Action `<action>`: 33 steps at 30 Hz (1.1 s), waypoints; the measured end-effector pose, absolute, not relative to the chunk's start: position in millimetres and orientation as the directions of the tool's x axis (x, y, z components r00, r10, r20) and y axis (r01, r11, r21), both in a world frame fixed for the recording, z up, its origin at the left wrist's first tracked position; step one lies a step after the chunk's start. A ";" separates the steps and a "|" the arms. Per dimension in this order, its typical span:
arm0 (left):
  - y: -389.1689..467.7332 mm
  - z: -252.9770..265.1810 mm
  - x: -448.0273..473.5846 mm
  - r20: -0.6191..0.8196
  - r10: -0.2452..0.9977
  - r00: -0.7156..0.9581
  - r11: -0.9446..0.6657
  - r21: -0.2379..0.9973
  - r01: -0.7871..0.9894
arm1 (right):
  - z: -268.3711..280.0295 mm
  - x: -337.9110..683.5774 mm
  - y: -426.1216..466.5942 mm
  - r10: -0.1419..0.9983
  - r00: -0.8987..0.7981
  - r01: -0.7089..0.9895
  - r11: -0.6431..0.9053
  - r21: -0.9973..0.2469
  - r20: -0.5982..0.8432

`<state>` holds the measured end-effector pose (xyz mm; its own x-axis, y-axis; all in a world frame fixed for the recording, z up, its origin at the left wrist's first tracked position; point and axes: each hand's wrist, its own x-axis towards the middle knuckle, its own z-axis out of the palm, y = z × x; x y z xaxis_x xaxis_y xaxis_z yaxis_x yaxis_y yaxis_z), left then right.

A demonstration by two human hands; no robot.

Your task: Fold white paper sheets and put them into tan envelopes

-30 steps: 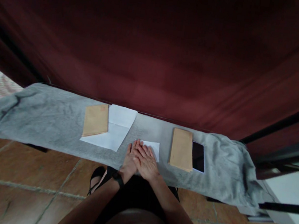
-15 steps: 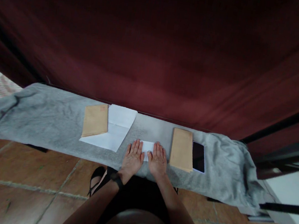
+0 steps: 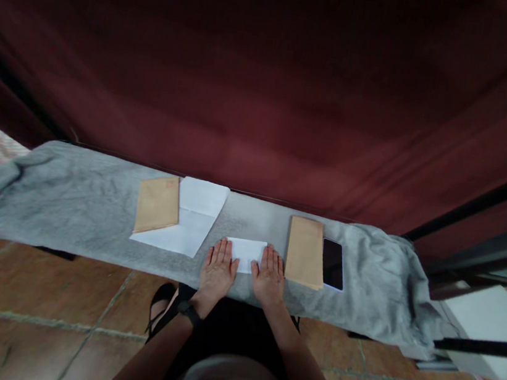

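Observation:
A folded white sheet of paper (image 3: pixel 246 251) lies flat in front of me on the grey cloth. My left hand (image 3: pixel 218 269) rests palm down on its left end, fingers stretched out and pointing away from me. On the right end lies my right hand (image 3: pixel 269 276), also flat, with its thumb turned inward. Right of that hand is a stack of brown envelopes (image 3: pixel 306 251). Farther left, one brown envelope (image 3: pixel 158 203) overlaps some larger white paper (image 3: pixel 193 222) with a crease across it.
A phone (image 3: pixel 333 263) with a dark screen lies beside the envelope stack. The grey cloth (image 3: pixel 74 204) covers a narrow bench against a dark red curtain (image 3: pixel 262 122). At the far right stands a white box-like object (image 3: pixel 493 321). Tiled floor (image 3: pixel 34 292) shows below.
My hands have slid apart along the folded paper, left hand leftward and right hand slightly rightward. More of the paper shows between them. The view has shifted slightly.

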<state>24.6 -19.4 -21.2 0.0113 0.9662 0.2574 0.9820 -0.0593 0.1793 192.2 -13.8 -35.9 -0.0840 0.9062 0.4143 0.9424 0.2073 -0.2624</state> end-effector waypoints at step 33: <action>-4.6 -7.6 38.7 0.170 0.920 0.354 -0.373 0.096 0.923 | -24.8 193.3 -16.5 0.930 -0.087 0.949 0.186 -0.253 0.358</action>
